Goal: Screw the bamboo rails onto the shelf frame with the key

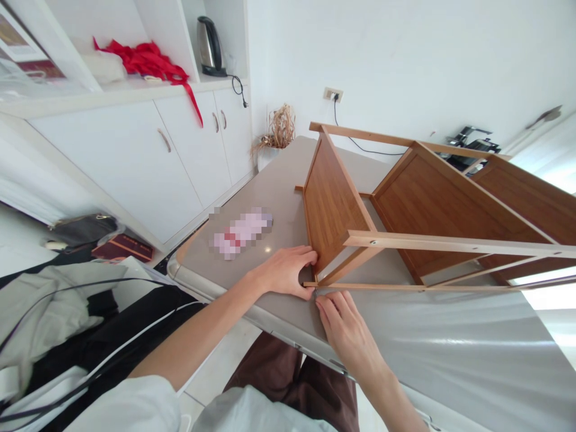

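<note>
A wooden shelf rack [337, 192] with brown panels and lighter rails lies on its side on the beige table [279, 180]. My left hand [288, 270] grips its near left corner, the thumb at the end of the lower rail and the fingers against the end panel. Close by, my right hand [344, 321] has thumb and fingertips pinched together just below that same rail end. A tiny metallic bit shows at the pinch, too small to name. A pixelated pink-and-white item [240, 231] lies on the table left of the rack.
White cabinets [130, 150] stand to the left, with an electric kettle [210, 48] and red ribbon [148, 60] above. Behind the table are a dried plant [281, 127] and a plugged-in wall socket [333, 95]. Clothes [58, 300] are piled at lower left.
</note>
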{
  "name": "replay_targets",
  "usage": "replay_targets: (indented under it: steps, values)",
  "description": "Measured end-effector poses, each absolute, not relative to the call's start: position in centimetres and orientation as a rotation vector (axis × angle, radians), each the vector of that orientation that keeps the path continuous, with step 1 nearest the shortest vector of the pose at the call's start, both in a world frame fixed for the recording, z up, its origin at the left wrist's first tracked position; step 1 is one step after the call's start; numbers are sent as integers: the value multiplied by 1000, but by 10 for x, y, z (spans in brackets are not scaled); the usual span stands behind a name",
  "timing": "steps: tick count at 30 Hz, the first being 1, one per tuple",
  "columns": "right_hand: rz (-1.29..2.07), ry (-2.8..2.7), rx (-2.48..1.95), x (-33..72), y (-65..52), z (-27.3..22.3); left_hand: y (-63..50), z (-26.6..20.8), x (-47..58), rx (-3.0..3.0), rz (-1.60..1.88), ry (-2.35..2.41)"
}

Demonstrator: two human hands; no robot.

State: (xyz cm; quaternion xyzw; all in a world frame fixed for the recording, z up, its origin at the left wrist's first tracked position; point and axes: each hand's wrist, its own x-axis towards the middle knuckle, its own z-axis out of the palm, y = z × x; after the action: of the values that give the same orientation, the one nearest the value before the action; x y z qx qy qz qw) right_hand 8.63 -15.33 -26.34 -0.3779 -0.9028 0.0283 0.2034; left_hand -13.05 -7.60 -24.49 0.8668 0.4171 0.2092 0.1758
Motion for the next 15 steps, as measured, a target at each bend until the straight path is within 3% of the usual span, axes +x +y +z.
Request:
replay_targets:
  steps: [15]
  values:
    - [8,-2574,-1058,86,-155,-268,-76,-245,-131,2452,621,1155]
